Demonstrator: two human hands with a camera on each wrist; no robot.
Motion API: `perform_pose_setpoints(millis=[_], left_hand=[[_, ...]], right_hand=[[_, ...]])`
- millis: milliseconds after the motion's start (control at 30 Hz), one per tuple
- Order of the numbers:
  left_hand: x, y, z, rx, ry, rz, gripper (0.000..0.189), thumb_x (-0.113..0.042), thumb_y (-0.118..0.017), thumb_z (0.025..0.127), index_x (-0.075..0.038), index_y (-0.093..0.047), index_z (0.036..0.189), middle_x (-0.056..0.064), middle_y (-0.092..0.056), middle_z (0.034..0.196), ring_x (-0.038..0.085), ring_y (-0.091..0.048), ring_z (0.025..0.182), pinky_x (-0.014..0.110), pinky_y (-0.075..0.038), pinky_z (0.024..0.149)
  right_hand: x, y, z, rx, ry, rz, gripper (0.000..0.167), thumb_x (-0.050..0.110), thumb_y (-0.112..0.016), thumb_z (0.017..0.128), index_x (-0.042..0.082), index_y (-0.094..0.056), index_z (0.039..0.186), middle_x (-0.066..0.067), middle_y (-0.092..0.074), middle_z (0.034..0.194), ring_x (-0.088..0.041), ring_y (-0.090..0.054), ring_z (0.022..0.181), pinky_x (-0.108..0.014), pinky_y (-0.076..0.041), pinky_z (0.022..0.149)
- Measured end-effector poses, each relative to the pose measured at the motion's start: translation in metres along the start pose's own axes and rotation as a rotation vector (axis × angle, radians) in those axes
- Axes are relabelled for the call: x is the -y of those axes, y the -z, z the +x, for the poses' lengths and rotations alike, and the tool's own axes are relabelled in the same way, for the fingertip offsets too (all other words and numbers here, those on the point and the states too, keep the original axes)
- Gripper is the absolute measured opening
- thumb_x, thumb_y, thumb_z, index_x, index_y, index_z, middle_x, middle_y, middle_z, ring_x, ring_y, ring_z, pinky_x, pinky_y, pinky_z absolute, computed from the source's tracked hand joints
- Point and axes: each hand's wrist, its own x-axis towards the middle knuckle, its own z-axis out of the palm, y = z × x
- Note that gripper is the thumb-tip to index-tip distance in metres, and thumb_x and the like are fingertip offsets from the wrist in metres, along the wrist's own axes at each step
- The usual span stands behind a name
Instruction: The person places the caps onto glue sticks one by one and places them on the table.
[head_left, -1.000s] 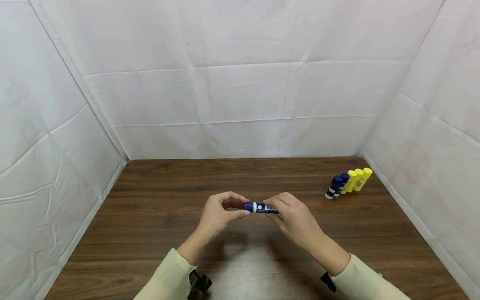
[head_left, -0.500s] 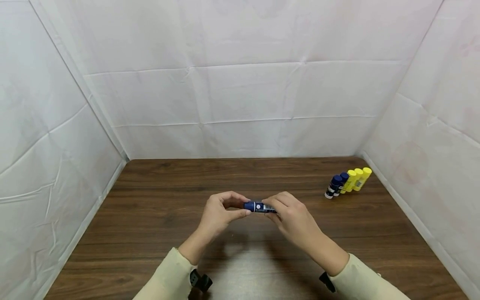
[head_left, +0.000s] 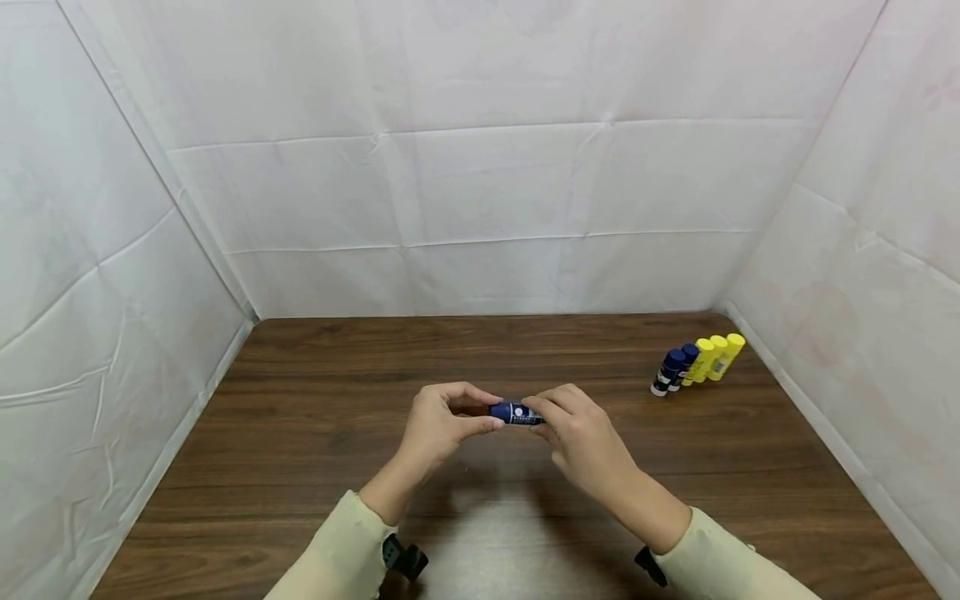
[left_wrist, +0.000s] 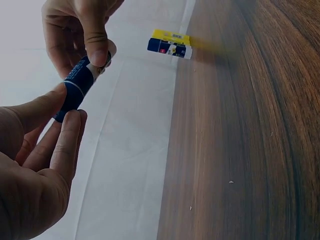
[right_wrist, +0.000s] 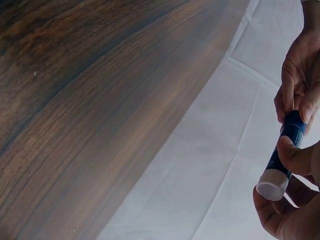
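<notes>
A dark blue glue stick (head_left: 517, 413) lies level between the two hands, above the middle of the table. My left hand (head_left: 438, 429) pinches its blue cap (left_wrist: 70, 100) between thumb and fingers. Around the label end, my right hand (head_left: 588, 437) grips the body with thumb and fingertips. The cap meets the body with only a thin pale line between them. In the right wrist view the white base (right_wrist: 272, 184) of the glue stick sticks out past my right thumb. My right fingers hide that base in the head view.
At the far right of the brown wooden table (head_left: 300, 433), two blue glue sticks (head_left: 667, 372) and three yellow ones (head_left: 717, 357) stand upright in a close row. White cloth walls (head_left: 480, 183) enclose the table at the back and both sides.
The white band between cap and body has disappeared as the two came together. My right hand has shifted slightly left. The row of glue sticks has not moved.
</notes>
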Motion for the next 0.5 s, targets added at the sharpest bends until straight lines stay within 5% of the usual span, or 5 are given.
perform_pose_setpoints(millis=[500], left_hand=[[-0.0041, 0.0053, 0.0010, -0.011, -0.004, 0.065, 0.018, -0.008, -0.088, 0.077, -0.010, -0.082, 0.094, 0.007, -0.077, 0.094, 0.019, -0.072, 0.081, 0.031, -0.061, 0.070]], right_hand=[[0.0022, -0.0038, 0.0040, -0.035, 0.020, 0.040, 0.036, -0.005, -0.088, 0.073, 0.001, -0.077, 0.108, -0.006, -0.071, 0.099, -0.019, -0.065, 0.093, -0.032, -0.059, 0.076]])
